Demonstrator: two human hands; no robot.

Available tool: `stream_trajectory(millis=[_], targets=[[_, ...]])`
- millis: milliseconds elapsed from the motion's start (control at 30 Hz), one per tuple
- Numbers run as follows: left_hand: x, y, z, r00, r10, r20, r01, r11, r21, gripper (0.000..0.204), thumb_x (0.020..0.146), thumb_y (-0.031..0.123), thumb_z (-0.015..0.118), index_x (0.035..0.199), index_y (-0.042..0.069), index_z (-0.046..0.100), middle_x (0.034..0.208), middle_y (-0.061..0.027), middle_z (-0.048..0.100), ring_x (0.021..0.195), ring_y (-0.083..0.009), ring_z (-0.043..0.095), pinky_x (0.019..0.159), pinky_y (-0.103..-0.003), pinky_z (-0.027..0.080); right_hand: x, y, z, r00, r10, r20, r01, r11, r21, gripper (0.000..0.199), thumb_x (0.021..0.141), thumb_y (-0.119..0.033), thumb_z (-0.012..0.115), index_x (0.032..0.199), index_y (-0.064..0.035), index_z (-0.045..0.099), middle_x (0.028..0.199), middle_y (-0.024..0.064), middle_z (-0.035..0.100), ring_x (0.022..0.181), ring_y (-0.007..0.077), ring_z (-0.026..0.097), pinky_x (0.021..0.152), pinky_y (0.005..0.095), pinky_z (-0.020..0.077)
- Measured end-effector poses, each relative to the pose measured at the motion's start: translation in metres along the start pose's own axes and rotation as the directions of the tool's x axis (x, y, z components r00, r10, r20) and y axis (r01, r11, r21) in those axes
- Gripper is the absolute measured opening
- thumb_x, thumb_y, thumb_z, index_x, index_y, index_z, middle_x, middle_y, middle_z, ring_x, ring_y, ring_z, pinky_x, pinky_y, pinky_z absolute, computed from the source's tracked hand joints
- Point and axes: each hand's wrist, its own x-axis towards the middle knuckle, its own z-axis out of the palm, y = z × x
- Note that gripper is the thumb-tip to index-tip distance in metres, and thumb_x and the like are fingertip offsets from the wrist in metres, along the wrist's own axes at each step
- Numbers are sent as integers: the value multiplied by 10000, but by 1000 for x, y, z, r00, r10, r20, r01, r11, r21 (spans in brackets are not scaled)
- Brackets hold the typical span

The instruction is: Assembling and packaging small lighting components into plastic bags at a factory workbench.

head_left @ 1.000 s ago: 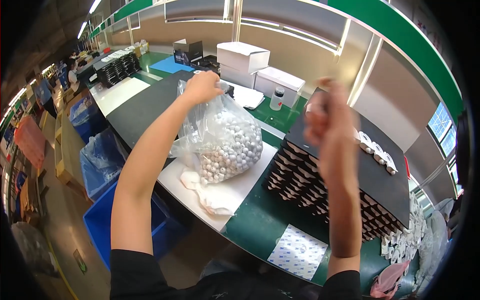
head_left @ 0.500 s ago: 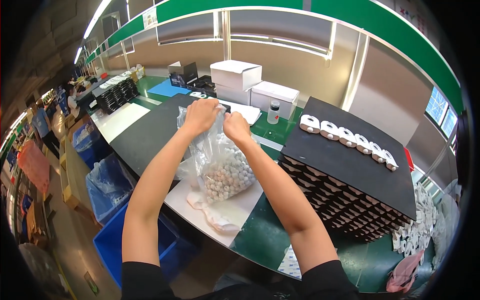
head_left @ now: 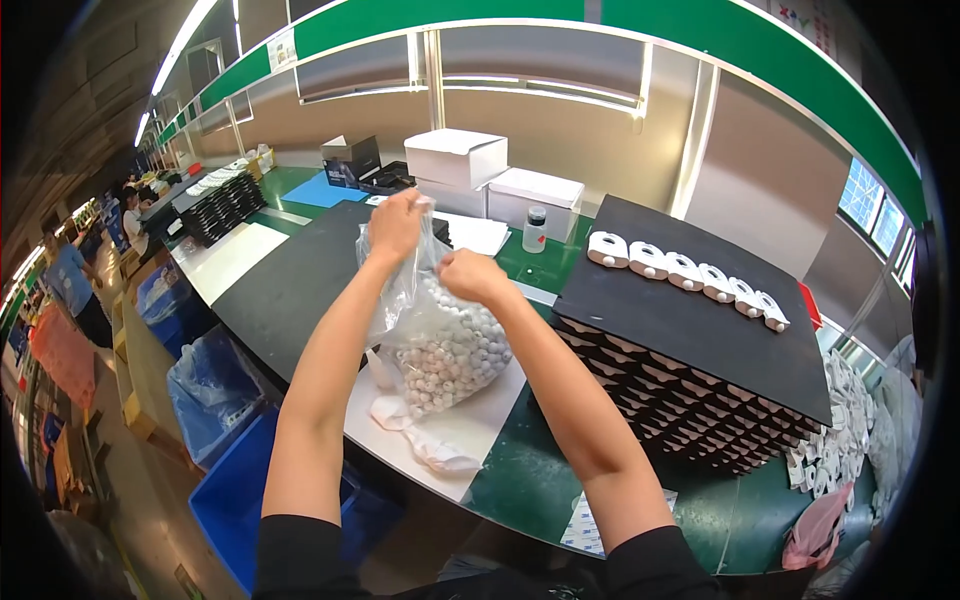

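A clear plastic bag (head_left: pixel 455 350) full of small white balls stands on a white board (head_left: pixel 455 480) on the green table. My left hand (head_left: pixel 397 226) is closed round the gathered top of the bag. Lower and to the right, my right hand (head_left: pixel 474 275) grips the bag's neck; its fingertips are partly hidden. Crumpled pale plastic (head_left: pixel 425 445) lies on the board in front of the bag. Beside it, to the left, a dark mat (head_left: pixel 300 280) covers part of the table.
At right, a tall stack of black trays (head_left: pixel 690 390) carries a row of white plastic parts (head_left: pixel 683 270). Behind the bag stand white boxes (head_left: pixel 455 158) and a small clear bottle (head_left: pixel 535 230). Blue bins (head_left: pixel 240 490) line the table's left edge. White parts (head_left: pixel 835 430) are heaped far right.
My right hand has moved slightly down the bag, away from my left hand, which stays at the top. The view has shifted a little.
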Motion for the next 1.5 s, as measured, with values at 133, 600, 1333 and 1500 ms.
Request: stream_trajectory(millis=[133,600,1333,1500], targets=[[7,-5,-7,989,-131,71,135,989,-63,220,790,280,530,839,81,611,850,-171,616,860,-356,570,732,-429,435,-39,-23,-9,962,206,-177,-178,971,162,303,812,-310,443,902,-85,625,954,186,608,915,368,562,790,433,436],[-30,21,-74,783,61,618,-345,871,351,643,478,546,736,914,81,646,836,-153,639,840,-307,606,760,-380,475,-44,0,28,884,255,-392,16,821,571,313,881,-321,424,891,-31,540,804,187,612,791,381,571,678,450,417],[-41,7,-40,906,234,354,-331,912,244,119,766,179,565,838,91,531,756,-150,606,750,-359,574,603,-459,430,-5,-19,29,933,81,-350,-9,979,204,286,828,-288,472,811,-37,608,821,207,612,792,392,572,707,464,435],[-33,0,-26,987,18,160,-48,982,184,161,765,219,568,840,79,544,799,-170,606,785,-389,559,639,-473,427,-27,-13,19,993,-110,-39,114,986,124,273,792,-271,468,867,-97,663,879,188,624,854,361,587,761,441,455]])
